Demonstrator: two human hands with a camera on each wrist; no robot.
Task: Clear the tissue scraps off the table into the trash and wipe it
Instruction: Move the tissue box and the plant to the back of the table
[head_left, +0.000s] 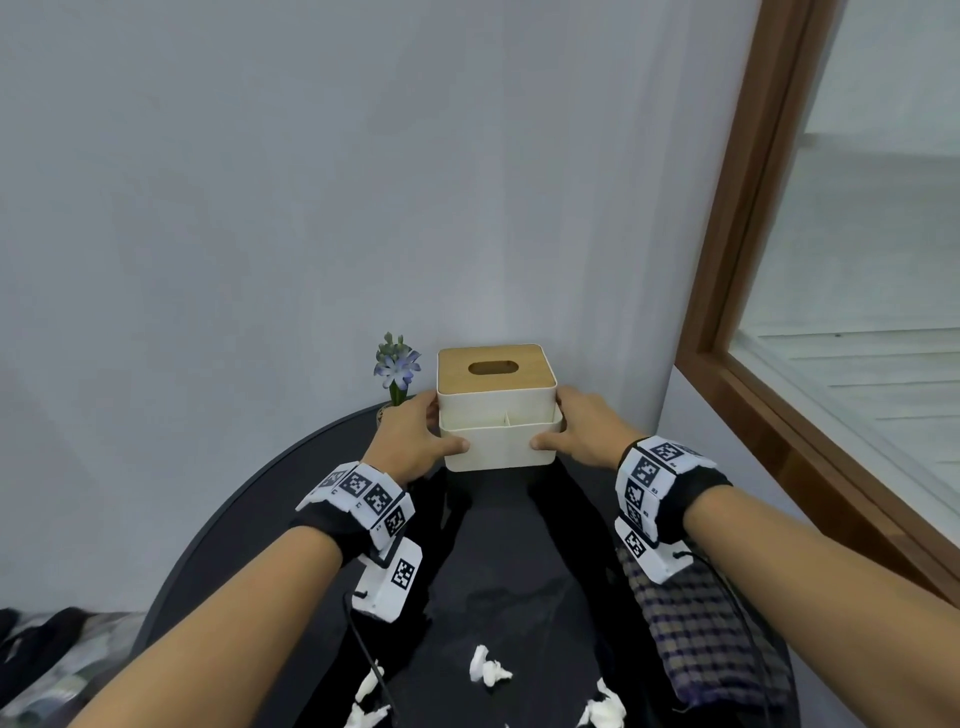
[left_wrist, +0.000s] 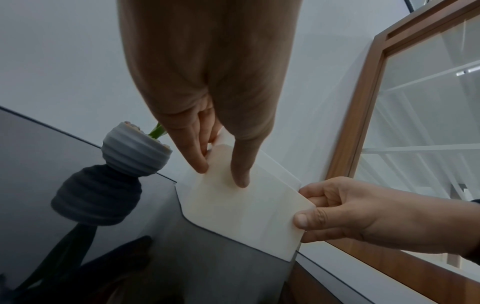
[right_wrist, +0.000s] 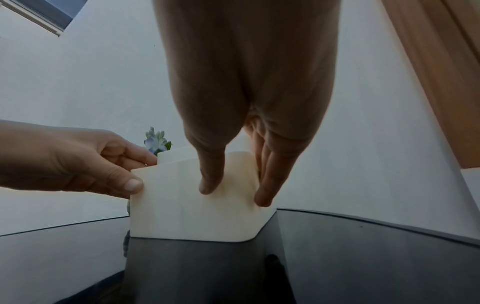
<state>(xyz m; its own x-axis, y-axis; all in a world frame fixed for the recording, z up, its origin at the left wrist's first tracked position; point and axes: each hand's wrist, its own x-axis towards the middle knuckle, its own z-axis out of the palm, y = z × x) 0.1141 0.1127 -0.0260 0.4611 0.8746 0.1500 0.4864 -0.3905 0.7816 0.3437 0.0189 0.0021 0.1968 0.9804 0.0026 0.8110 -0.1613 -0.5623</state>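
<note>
A cream tissue box (head_left: 497, 457) with a wooden lid stands at the far end of the black round table (head_left: 249, 525), near the wall. My left hand (head_left: 444, 428) grips its left front corner, thumb on the front face. My right hand (head_left: 551, 423) grips the right front corner the same way. In the wrist views the box (left_wrist: 246, 216) (right_wrist: 187, 218) rests on the table, held between the left hand (left_wrist: 221, 174) and the right hand (right_wrist: 235, 195). Crumpled white tissue scraps (head_left: 488, 670) (head_left: 605, 709) (head_left: 370, 701) lie on the near part of the table.
A checked cloth (head_left: 701, 639) lies on the table's right side under my right forearm. A small ribbed vase (left_wrist: 135, 154) with a blue flower (head_left: 397, 366) stands just left of the box. A wood-framed window (head_left: 737, 291) is at the right. No trash bin is in view.
</note>
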